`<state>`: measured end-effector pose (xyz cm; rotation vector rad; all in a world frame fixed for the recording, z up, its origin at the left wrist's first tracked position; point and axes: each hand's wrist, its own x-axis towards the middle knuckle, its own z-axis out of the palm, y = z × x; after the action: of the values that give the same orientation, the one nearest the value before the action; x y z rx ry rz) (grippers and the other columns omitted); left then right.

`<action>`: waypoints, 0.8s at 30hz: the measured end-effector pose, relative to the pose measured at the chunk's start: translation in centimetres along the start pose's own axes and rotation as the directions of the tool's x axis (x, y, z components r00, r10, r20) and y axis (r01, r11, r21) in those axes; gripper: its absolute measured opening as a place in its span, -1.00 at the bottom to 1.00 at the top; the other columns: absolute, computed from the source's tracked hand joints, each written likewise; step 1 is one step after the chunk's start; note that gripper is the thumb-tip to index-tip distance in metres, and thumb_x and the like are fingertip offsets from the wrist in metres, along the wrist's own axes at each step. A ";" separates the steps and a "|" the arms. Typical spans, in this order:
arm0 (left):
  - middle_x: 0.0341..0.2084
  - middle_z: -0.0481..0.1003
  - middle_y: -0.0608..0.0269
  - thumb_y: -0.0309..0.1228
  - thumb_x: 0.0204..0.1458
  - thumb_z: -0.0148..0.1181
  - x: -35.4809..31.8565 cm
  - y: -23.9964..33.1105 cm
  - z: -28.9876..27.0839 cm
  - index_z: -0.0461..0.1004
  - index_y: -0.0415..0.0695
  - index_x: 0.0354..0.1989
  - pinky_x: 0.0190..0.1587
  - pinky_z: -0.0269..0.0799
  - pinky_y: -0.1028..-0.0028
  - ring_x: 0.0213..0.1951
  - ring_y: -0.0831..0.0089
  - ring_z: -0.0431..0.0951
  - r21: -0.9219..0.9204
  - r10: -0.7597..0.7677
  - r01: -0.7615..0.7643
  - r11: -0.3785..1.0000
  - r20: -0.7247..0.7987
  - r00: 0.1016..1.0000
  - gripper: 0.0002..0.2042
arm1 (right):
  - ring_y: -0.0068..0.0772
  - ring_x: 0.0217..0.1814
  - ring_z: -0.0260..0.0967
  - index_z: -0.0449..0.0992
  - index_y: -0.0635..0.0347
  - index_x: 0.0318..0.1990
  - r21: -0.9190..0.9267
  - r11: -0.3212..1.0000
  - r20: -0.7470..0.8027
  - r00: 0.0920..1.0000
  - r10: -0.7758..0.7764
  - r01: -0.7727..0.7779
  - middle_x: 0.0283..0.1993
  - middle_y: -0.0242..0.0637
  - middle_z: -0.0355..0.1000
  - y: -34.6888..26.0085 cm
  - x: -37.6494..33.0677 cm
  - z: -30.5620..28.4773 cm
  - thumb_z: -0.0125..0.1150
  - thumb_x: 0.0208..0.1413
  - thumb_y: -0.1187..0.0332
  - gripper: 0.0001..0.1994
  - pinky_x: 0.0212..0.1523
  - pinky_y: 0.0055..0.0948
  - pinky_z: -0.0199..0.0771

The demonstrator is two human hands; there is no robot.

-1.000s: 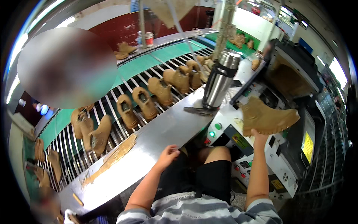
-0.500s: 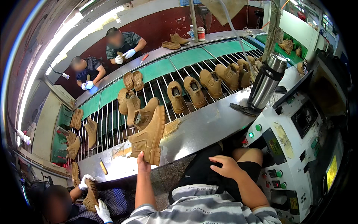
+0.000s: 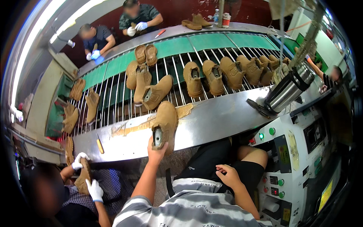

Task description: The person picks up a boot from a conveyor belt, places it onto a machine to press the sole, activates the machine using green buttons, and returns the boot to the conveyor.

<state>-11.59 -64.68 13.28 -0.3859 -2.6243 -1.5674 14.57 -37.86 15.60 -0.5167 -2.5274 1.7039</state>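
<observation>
Now grasping a tan boot (image 3: 166,113) by its heel end in the left hand (image 3: 157,151), above the steel ledge (image 3: 221,117), with the right hand (image 3: 229,176) free, loosely curled near the lap (image 3: 208,162); facing boots (image 3: 193,84) on a barred conveyor (image 3: 179,89), then a dark red wall (image 3: 252,12).

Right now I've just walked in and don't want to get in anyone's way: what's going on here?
The person's left hand holds a tan boot over the near edge of the metal ledge. The right hand has its fingers loosely curled, with nothing visible in it. More tan boots are spread along the slatted rack beyond. At lower left, a co-worker's white-gloved hands hold another shoe.
</observation>
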 end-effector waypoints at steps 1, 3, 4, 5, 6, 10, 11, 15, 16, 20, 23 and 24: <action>-0.08 0.46 0.06 -0.47 -0.21 0.45 0.2 -0.2 -0.1 0.36 -0.24 0.08 0.06 0.37 0.33 -0.03 0.19 0.49 0.011 0.028 -0.028 1.000 -0.028 0.999 -0.40 | -0.43 -0.26 0.50 0.55 0.23 -0.10 0.028 1.000 0.001 1.000 0.004 -0.004 -0.24 -0.25 0.54 0.0 0.5 0.4 0.27 0.01 0.43 -0.74 -0.22 -0.51 0.47; -0.06 0.44 0.02 -0.45 -0.24 0.45 1.0 0.8 -0.2 0.35 -0.23 0.10 0.08 0.37 0.32 0.00 0.14 0.47 0.088 0.057 -0.051 0.995 -0.063 0.996 -0.37 | -0.45 -0.26 0.50 0.55 0.26 -0.10 0.048 0.999 0.043 0.999 0.014 -0.016 -0.24 -0.25 0.54 0.0 1.3 0.7 0.26 0.02 0.44 -0.74 -0.22 -0.53 0.47; -0.08 0.46 0.05 -0.44 -0.23 0.46 1.8 0.8 0.0 0.36 -0.24 0.07 0.06 0.38 0.32 -0.03 0.20 0.48 0.056 0.069 -0.065 0.996 -0.067 0.995 -0.39 | -0.48 -0.25 0.49 0.56 0.29 -0.10 0.076 0.997 0.051 0.999 0.012 -0.016 -0.23 -0.24 0.54 0.0 1.8 0.8 0.26 0.03 0.46 -0.75 -0.21 -0.55 0.47; -0.10 0.48 0.09 -0.44 -0.22 0.48 2.7 0.5 0.0 0.37 -0.24 0.04 0.04 0.39 0.33 -0.06 0.25 0.49 0.019 0.078 -0.077 0.997 -0.072 0.994 -0.41 | -0.51 -0.24 0.49 0.55 0.31 -0.10 0.075 0.997 0.063 0.998 0.018 -0.023 -0.22 -0.24 0.54 0.0 2.2 1.1 0.26 0.04 0.48 -0.75 -0.20 -0.56 0.46; -0.10 0.47 0.08 -0.43 -0.23 0.48 3.5 1.1 -0.3 0.36 -0.24 0.06 0.05 0.39 0.33 -0.05 0.24 0.49 0.012 0.089 -0.088 0.996 -0.052 0.995 -0.39 | -0.52 -0.24 0.48 0.55 0.32 -0.10 0.091 0.995 0.073 0.997 0.021 -0.027 -0.23 -0.24 0.54 -0.4 2.8 1.3 0.25 0.04 0.49 -0.75 -0.20 -0.57 0.45; 0.04 0.39 -0.03 -0.34 -0.24 0.45 5.0 2.0 1.1 0.33 -0.24 0.15 0.17 0.32 0.30 0.11 0.08 0.41 -0.172 -0.002 0.001 0.985 -0.004 1.000 -0.31 | -0.59 -0.27 0.44 0.54 0.34 -0.11 0.113 0.993 0.072 0.997 0.034 -0.042 -0.27 -0.27 0.53 -0.2 5.5 2.5 0.23 0.06 0.53 -0.78 -0.21 -0.61 0.43; 0.08 0.37 -0.04 -0.31 -0.23 0.45 5.5 2.3 1.9 0.32 -0.24 0.16 0.20 0.29 0.28 0.15 0.08 0.38 -0.149 0.051 -0.059 0.987 -0.056 0.997 -0.30 | -0.61 -0.28 0.43 0.54 0.34 -0.11 0.129 0.991 0.061 0.997 0.036 -0.043 -0.28 -0.28 0.53 0.0 6.3 3.1 0.23 0.07 0.53 -0.79 -0.21 -0.62 0.43; 0.15 0.32 -0.09 -0.27 -0.20 0.40 8.0 2.5 5.6 0.26 -0.27 0.22 0.23 0.27 0.26 0.20 0.03 0.33 -0.009 0.077 -0.078 0.997 -0.121 0.990 -0.25 | -0.72 -0.36 0.33 0.54 0.33 -0.19 0.083 0.996 0.013 1.000 -0.021 0.020 -0.35 -0.41 0.48 -1.3 12.6 4.8 0.22 0.09 0.52 -0.86 -0.32 -0.67 0.36; 0.14 0.33 -0.10 -0.27 -0.20 0.40 9.1 2.4 5.9 0.26 -0.28 0.22 0.22 0.27 0.27 0.18 0.01 0.34 -0.048 0.031 -0.036 0.998 -0.102 0.994 -0.25 | -0.74 -0.37 0.31 0.54 0.33 -0.19 0.115 0.993 -0.012 1.000 -0.027 0.028 -0.37 -0.43 0.47 -2.0 14.4 5.7 0.21 0.09 0.53 -0.87 -0.33 -0.67 0.35; 0.09 0.37 -0.14 -0.26 -0.19 0.36 15.4 3.5 8.2 0.26 -0.29 0.22 0.18 0.29 0.27 0.13 -0.04 0.37 -0.076 -0.035 0.030 0.997 -0.054 0.998 -0.26 | -0.46 -0.41 0.45 0.57 0.26 -0.26 -0.075 0.992 -0.033 0.994 -0.109 0.106 -0.43 -0.28 0.52 -4.3 22.9 8.7 0.24 0.04 0.38 -0.84 -0.35 -0.48 0.44; 0.09 0.36 0.00 -0.29 -0.23 0.33 17.0 3.6 11.8 0.27 -0.14 0.25 0.17 0.27 0.21 0.14 0.02 0.32 0.030 0.015 -0.011 1.000 -0.152 0.988 -0.26 | -0.15 -0.36 0.51 0.60 0.18 -0.34 -0.453 0.878 0.113 0.987 -0.117 0.156 -0.40 -0.12 0.54 -4.7 27.2 10.9 0.25 -0.04 0.19 -0.76 -0.32 -0.28 0.49; 0.08 0.36 0.01 -0.30 -0.23 0.33 17.2 3.7 12.4 0.28 -0.14 0.24 0.17 0.27 0.20 0.13 0.02 0.33 0.005 0.019 -0.019 1.000 -0.169 0.986 -0.27 | -0.07 -0.33 0.51 0.60 0.15 -0.36 -0.564 0.812 0.158 0.985 -0.074 0.152 -0.38 -0.09 0.53 -5.3 28.2 11.5 0.24 -0.07 0.13 -0.73 -0.30 -0.22 0.49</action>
<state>-26.38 -49.06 13.54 -0.2645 -2.4883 -1.5178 -15.91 -41.42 11.82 -0.2656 -3.0869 0.9283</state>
